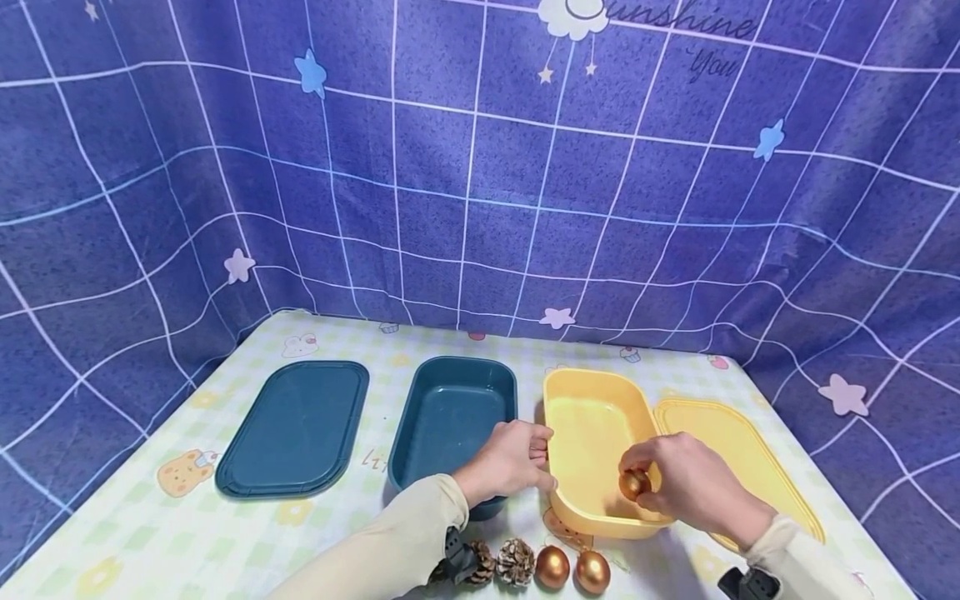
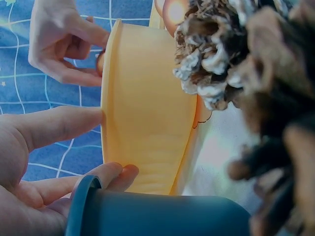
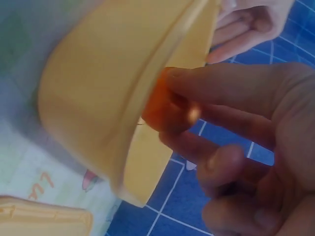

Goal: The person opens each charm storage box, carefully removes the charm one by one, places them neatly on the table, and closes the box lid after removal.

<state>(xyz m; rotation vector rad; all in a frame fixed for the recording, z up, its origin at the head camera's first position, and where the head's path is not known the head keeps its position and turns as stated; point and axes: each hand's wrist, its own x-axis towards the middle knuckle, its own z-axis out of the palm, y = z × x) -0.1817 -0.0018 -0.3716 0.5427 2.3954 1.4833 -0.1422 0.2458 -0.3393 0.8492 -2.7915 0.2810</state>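
plainly, the right hand (image 1: 697,483) pinches a copper ball (image 1: 635,484);
the ball is at the yellow box (image 1: 600,525) opening, lower right of frame; the left hand (image 1: 512,458), fingers extended, touches the left rim

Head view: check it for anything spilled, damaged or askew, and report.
Nothing stands out. The blue container and yellow container stand upright, with no visible cracks or spills. The right hand holds one copper ball; two more copper balls lie beside the pine cones.
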